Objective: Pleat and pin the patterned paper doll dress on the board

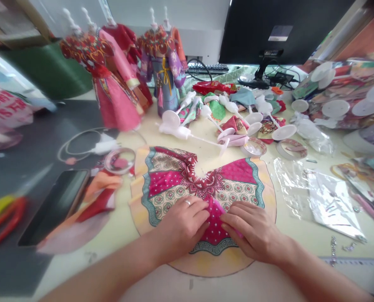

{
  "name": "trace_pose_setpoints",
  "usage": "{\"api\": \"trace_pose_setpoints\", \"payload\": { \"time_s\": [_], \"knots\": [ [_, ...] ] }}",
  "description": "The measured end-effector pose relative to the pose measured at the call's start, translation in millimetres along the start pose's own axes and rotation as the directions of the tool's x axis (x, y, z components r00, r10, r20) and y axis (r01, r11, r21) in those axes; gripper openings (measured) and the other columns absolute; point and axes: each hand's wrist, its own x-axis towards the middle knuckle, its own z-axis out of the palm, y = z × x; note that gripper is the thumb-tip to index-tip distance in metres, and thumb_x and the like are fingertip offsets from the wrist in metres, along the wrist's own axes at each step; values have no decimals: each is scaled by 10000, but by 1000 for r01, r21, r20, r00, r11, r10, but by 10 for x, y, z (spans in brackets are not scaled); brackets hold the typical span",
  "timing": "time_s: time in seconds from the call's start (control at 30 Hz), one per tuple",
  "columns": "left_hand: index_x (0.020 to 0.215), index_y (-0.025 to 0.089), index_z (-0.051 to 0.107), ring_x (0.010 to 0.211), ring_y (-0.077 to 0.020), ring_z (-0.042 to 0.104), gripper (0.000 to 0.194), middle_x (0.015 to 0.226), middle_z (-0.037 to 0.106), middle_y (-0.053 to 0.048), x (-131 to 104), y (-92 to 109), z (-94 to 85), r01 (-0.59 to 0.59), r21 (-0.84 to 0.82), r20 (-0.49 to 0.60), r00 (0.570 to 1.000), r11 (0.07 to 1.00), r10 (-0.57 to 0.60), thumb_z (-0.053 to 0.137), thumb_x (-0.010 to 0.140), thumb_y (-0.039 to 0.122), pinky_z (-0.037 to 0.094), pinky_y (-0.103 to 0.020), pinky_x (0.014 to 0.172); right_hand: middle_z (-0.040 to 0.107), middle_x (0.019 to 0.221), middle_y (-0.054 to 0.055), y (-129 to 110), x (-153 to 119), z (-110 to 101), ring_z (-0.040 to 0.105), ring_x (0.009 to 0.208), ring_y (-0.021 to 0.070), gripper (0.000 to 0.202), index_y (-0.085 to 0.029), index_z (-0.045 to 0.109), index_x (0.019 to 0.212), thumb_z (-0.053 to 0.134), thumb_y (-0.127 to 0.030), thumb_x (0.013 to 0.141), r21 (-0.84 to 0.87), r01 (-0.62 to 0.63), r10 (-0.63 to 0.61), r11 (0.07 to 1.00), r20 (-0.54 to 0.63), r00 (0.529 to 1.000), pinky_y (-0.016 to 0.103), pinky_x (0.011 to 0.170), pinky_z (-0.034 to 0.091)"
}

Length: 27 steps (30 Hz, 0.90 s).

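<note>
A round printed doll skirt [168, 197] lies spread on the pale table, with a notch cut at its top middle. Its panels are magenta and cream, edged by a teal wavy band and a peach border. My left hand [187, 220], a ring on one finger, has its fingers curled onto the magenta centre panel. Across from it, my right hand [253, 228] pinches that panel's pink edge between thumb and fingers. A small fold of the cloth stands up between the two hands. My fingertips are partly hidden against the fabric.
Dressed doll forms [111, 84] stand at the back left, and several white doll stands [180, 131] lie behind the skirt. Tape rolls [290, 149], plastic bags [331, 201] and bead strips [333, 251] are right. A phone [56, 205] and scissors [7, 222] lie left; a monitor [268, 33] stands behind.
</note>
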Motion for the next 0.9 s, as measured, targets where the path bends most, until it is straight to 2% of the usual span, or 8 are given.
{"api": "trace_pose_setpoints", "payload": {
  "time_s": [0.13, 0.37, 0.9],
  "knots": [
    [947, 123, 602, 992, -226, 534, 170, 1025, 628, -95, -6, -1, 7, 4, -11, 22, 1000, 1000, -4, 460, 853, 125, 464, -407, 875, 519, 645, 18, 2, -5, 5, 467, 615, 132, 139, -133, 525, 924, 405, -93, 865, 3, 0, 0, 1000, 3, 1000, 271, 581, 402],
    [937, 124, 599, 1140, -257, 453, 160, 1171, 579, -106, -9, 9, 3, 41, -32, 0, 999, 999, -41, 467, 846, 128, 386, -468, 984, 516, 645, 22, -2, -13, 8, 441, 606, 132, 136, -133, 520, 922, 415, -79, 854, 25, -9, 9, 1000, 10, 1000, 270, 566, 389],
    [992, 119, 589, 1137, -237, 463, 188, 1193, 566, -99, -23, 4, 32, 20, -38, 45, 999, 999, -19, 457, 864, 159, 366, -444, 1006, 515, 632, 19, -6, 2, 21, 441, 585, 129, 153, -122, 542, 915, 391, -117, 887, -16, -20, 21, 1000, 57, 998, 260, 545, 371]
  ]
}}
